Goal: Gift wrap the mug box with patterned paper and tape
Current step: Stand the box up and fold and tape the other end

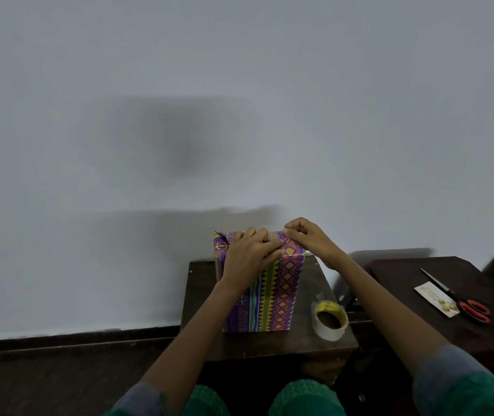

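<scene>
Head view: wrapped box (265, 292) upright on small table (200, 295). Left hand (247, 258) flat on top fold, fingers spread; right hand (307, 238) pinching paper at top corner. Tape (329, 324) just right of box.

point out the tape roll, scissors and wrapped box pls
tape roll (329, 321), head view, on its clear outer band.
scissors (475, 309), head view, on the red handles.
wrapped box (272, 295), head view, on the patterned front face.
</scene>
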{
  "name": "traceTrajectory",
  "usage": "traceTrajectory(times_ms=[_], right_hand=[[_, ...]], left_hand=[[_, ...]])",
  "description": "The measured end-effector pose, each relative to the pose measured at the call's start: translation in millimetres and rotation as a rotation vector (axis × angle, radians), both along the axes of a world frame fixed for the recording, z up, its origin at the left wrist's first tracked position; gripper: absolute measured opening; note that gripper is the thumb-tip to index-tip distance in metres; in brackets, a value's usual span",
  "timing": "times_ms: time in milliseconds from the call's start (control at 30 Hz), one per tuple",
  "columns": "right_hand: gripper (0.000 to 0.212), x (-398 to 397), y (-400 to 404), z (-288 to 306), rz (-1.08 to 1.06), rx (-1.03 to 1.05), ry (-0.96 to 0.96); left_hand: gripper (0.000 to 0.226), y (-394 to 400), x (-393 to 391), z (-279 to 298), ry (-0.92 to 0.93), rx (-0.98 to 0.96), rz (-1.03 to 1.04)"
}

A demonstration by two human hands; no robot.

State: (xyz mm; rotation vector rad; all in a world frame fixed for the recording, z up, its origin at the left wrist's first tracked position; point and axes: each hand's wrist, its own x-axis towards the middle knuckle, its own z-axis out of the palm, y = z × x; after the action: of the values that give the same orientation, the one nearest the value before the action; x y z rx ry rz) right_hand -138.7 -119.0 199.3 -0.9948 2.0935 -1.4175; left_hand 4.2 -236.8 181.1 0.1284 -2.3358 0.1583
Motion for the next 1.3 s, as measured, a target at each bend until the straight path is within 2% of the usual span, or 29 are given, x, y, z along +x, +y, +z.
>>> traceTrajectory(times_ms=[233, 333, 367, 433, 500, 600, 700, 733, 800, 833, 900, 967, 1033, 1067, 1167, 1233, 1300], right_hand=[[0.012, 5, 0, 16, 0.003, 0.033, -0.037], [0.017, 7, -4, 20, 0.008, 0.109, 0.012], [0.02, 9, -6, 22, 0.004, 0.152, 0.096], [0.026, 17, -14, 24, -0.03, 0.226, 0.404], [0.028, 34, -21, 25, -0.011, 0.187, 0.616], [0.028, 51, -24, 20, 0.046, 0.141, 0.65], [0.029, 59, -23, 20, 0.03, 0.139, 0.661], [0.031, 61, -24, 21, 0.053, 0.169, 0.71], [0.031, 65, -24, 20, 0.115, 0.231, 0.805], [0.032, 66, -24, 20, 0.134, 0.246, 0.826], [0.033, 65, -22, 18, 0.154, 0.268, 0.829], [0.033, 63, -21, 15, 0.167, 0.282, 0.82], [0.033, 63, -20, 13, 0.174, 0.276, 0.826], [0.033, 64, -19, 13, 0.177, 0.271, 0.829], [0.035, 64, -17, 14, 0.196, 0.288, 0.836], [0.037, 62, -15, 16, 0.242, 0.321, 0.831], [0.044, 58, -13, 19, 0.308, 0.364, 0.84]], left_hand=[[0.036, 7, -1, -8, 0.031, 0.009, 0.027], [0.035, 9, 0, -8, 0.029, 0.027, 0.031], [0.035, 9, 1, -8, 0.028, 0.033, 0.031], [0.035, 11, 3, -6, 0.014, 0.065, 0.033], [0.033, 13, 5, -6, 0.015, 0.146, 0.019], [0.025, 7, 10, 0, 0.027, 0.38, -0.115], [0.02, -7, 29, 15, -0.01, 0.718, -0.254], [0.017, -13, 34, 18, 0.043, 0.802, -0.225], [0.017, -26, 41, 20, 0.195, 0.943, -0.041], [0.026, -31, 43, 21, 0.232, 1.027, 0.06], [0.048, -39, 40, 21, 0.154, 1.28, 0.162], [0.073, -45, 32, 16, 0.055, 1.575, 0.104], [0.088, -47, 26, 7, 0.048, 1.731, 0.093], [0.081, -50, 22, -1, 0.07, 1.74, 0.107], [0.024, -52, 17, -11, 0.147, 1.726, 0.146], [0.013, -47, 19, -3, 0.214, 1.773, 0.14], [0.017, -44, 20, 3, 0.25, 1.796, 0.146]])
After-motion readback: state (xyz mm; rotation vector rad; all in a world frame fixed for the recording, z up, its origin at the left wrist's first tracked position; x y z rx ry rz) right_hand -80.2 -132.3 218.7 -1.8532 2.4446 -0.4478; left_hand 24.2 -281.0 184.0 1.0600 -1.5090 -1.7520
